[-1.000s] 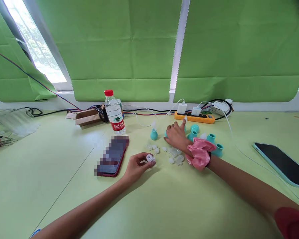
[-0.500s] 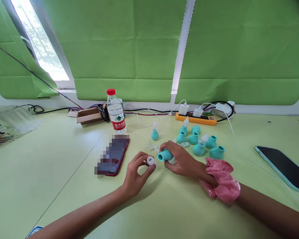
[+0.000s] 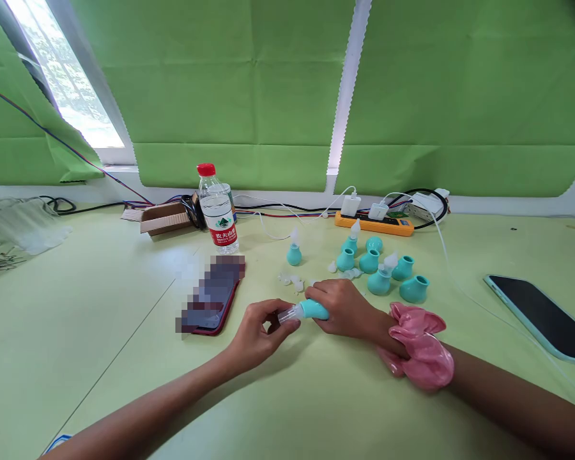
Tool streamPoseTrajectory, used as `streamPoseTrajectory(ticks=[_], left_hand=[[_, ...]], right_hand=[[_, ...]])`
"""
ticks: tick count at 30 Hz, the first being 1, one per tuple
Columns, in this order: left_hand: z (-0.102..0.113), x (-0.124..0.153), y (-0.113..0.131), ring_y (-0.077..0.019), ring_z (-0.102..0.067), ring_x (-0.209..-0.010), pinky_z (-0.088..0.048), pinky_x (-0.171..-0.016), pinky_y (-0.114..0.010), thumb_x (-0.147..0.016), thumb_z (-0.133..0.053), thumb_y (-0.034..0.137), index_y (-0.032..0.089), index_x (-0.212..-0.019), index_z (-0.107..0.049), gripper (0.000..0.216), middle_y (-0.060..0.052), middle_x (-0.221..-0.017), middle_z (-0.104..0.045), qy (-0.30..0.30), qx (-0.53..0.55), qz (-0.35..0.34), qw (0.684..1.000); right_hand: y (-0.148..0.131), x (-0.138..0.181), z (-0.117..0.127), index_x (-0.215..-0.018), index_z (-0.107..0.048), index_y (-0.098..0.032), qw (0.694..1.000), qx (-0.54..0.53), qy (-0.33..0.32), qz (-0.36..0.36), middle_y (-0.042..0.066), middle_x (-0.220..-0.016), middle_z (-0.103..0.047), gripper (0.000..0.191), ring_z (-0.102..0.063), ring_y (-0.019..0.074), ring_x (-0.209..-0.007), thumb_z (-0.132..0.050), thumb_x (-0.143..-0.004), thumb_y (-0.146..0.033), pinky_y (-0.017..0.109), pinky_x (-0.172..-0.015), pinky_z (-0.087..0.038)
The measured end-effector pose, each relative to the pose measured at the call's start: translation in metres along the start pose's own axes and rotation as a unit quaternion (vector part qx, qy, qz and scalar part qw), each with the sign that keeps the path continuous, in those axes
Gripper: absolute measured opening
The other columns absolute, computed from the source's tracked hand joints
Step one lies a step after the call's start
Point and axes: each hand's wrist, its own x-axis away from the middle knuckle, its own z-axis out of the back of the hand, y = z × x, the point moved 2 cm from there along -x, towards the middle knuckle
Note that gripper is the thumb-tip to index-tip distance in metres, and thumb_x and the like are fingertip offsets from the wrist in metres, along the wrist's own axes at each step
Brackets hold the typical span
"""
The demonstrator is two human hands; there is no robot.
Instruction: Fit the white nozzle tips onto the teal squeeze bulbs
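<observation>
Pinched between thumb and fingers of my left hand [image 3: 256,335] is a short clear plastic tube piece [image 3: 289,314]. My right hand [image 3: 344,308] is wrapped round a teal squeeze bulb [image 3: 315,310] lying on its side. The bulb's mouth meets the end of the clear piece; how far one goes into the other I cannot tell. Behind my hands, a teal bulb with a pointed translucent tip [image 3: 294,253] stands upright. Small translucent parts [image 3: 298,285] lie near it. Several more teal bulbs [image 3: 414,289] sit to the right, a few with tips fitted.
A red-cased phone [image 3: 218,297] and a water bottle [image 3: 220,217] are on the left. An open cardboard box [image 3: 165,220] and an orange power strip [image 3: 374,223] are at the back. Another phone [image 3: 541,316] lies at right, beside a white cable [image 3: 464,291].
The clear piece and the bulb were apart; now they touch end to end. My right hand has turned, bringing the bulb's mouth to the left hand's piece. The view has shifted slightly.
</observation>
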Motion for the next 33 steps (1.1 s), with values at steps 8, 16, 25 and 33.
streamPoseTrajectory(ticks=[8,16,25,33], left_hand=[[0.005,-0.001,0.007,-0.0088,-0.039,-0.048,-0.030,-0.045,-0.020,-0.074,-0.051,0.031,0.012,-0.078,-0.062,0.022,0.000,-0.054,-0.050,-0.063,-0.122,-0.038,0.990],[-0.001,0.009,0.011,-0.0141,-0.047,-0.058,-0.037,-0.052,-0.025,-0.083,-0.038,0.020,0.013,-0.093,-0.057,0.024,-0.008,-0.067,-0.057,-0.039,-0.363,-0.292,0.884],[0.010,-0.002,0.007,-0.0125,-0.051,-0.057,-0.041,-0.052,-0.023,-0.065,-0.065,0.029,0.013,-0.090,-0.064,0.030,-0.004,-0.064,-0.058,-0.004,0.027,-0.074,0.997],[-0.002,-0.005,-0.004,-0.0175,-0.055,-0.083,-0.041,-0.078,-0.029,-0.072,-0.058,0.032,0.013,-0.086,-0.061,0.025,-0.007,-0.086,-0.062,0.015,0.335,0.105,0.936]], right_hand=[[-0.008,0.001,0.000,-0.075,-0.054,-0.016,0.997,0.052,-0.046,-0.019,0.007,-0.067,-0.059,0.015,-0.050,0.0167,-0.056,-0.048,-0.062,-0.011,0.025,-0.045,-0.018],[-0.012,0.000,0.003,-0.059,-0.046,-0.018,0.976,-0.190,-0.093,-0.048,-0.003,-0.049,-0.047,0.006,-0.039,0.0087,-0.044,-0.049,-0.057,-0.013,0.021,-0.042,-0.024],[-0.014,-0.004,-0.003,-0.067,-0.051,-0.015,0.847,-0.496,-0.161,-0.101,-0.005,-0.056,-0.046,0.010,-0.043,0.0076,-0.050,-0.055,-0.057,-0.014,0.018,-0.046,-0.034],[-0.040,0.004,0.003,-0.109,-0.042,-0.019,0.886,-0.433,-0.034,-0.162,0.003,-0.088,-0.057,0.045,-0.052,0.0151,-0.072,-0.058,-0.070,-0.034,0.024,-0.059,-0.040]])
